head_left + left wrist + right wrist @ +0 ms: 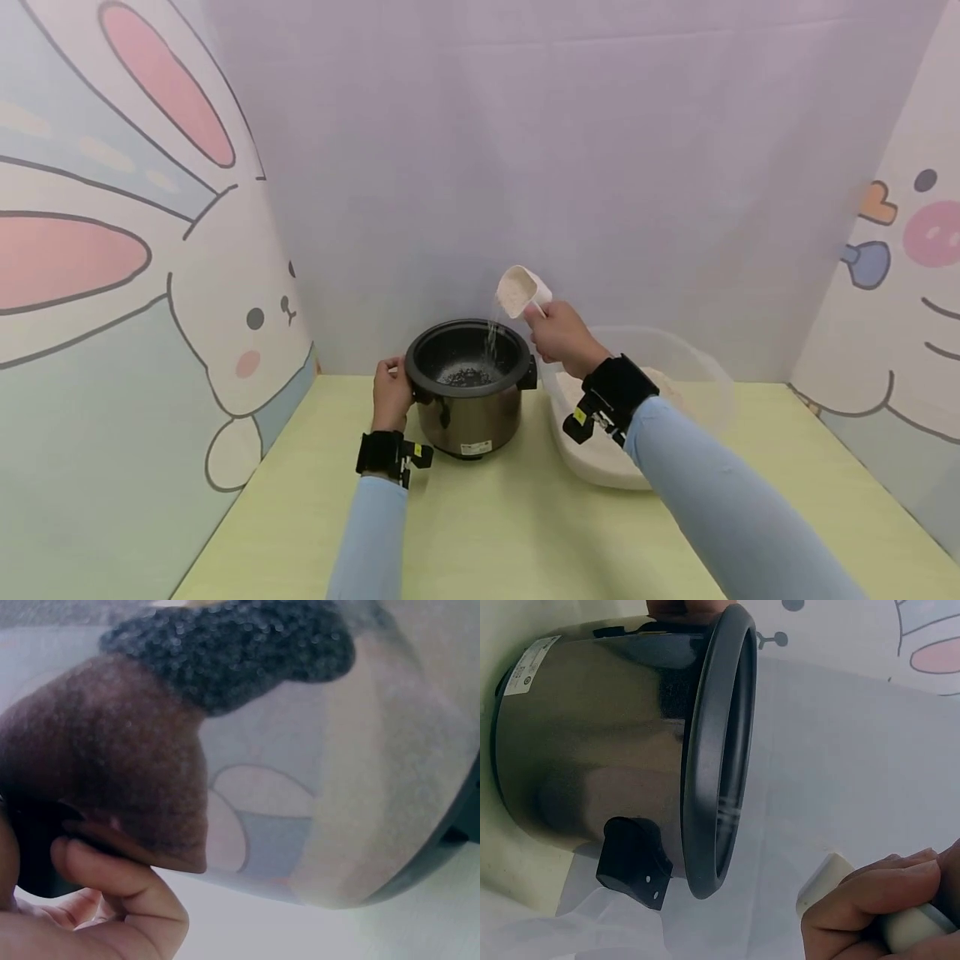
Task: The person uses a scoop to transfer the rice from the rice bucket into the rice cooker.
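A dark rice cooker (pixel 450 429), its lid off, stands upright on the table. Its black inner pot has some grains on the bottom. At the cooker's left side my left hand (pixel 392 396) grips the black side handle (pixel 45 862), fingers curled about it in the left wrist view. Above the cooker's right rim my right hand (pixel 566 337) holds a white measuring cup (pixel 538 289) by its handle. The cup is tilted left, and rice (pixel 514 293) falls from it in a thin stream into the pot. The right wrist view shows the cup only partly, behind the fingers.
Right of the cooker sits a translucent plastic bin (pixel 600 473) containing rice, partly hidden by my right forearm. The yellow-green table (pixel 480 533) meets a pale back wall (pixel 600 167). Cartoon-printed panels (pixel 217 358) stand at both sides.
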Available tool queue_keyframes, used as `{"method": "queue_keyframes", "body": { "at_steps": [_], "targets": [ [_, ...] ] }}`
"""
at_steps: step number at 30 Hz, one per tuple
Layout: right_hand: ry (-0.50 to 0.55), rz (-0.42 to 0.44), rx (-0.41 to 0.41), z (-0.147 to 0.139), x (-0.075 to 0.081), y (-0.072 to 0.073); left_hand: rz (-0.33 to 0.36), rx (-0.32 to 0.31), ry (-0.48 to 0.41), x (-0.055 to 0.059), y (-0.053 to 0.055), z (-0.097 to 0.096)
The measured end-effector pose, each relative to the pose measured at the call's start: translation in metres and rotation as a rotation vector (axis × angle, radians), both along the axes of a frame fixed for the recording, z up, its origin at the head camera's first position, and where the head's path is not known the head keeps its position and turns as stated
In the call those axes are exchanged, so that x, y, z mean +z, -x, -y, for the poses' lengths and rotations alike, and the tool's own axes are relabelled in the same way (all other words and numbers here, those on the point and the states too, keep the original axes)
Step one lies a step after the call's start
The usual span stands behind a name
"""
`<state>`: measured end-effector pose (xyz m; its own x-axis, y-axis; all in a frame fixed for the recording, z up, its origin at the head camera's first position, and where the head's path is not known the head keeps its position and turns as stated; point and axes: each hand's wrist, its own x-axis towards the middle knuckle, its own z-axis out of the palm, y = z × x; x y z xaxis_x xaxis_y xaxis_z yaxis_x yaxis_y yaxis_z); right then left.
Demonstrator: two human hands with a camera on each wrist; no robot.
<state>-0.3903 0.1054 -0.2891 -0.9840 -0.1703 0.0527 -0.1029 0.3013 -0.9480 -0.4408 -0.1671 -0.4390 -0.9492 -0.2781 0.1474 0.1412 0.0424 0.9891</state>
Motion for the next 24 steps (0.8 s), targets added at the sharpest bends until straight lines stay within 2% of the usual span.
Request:
{"method": "queue_keyframes", "body": {
  "at_steps": [6, 11, 18, 24],
  "targets": [
    [-0.036, -0.019, -0.025, -0.0022, -0.0021, 0.0023, 0.001, 0.009, -0.003, -0.0001, -0.0013, -0.0014],
    [-0.126, -0.093, -0.054, -0.0017, -0.0024, 0.0043, 0.003, 0.004, -0.003, 0.0037, -0.0035, -0.0019],
    [-0.197, -0.131, -0.031, 0.0001, -0.0016, 0.005, 0.01, 0.005, -0.021, 0.005, -0.0053, -0.0033],
    [-0.315, -0.241, -0.031, 0.0029, -0.0024, 0.0063, 0.003, 0.008, -0.021, 0.0043, -0.0052, -0.003]
  ]
}}
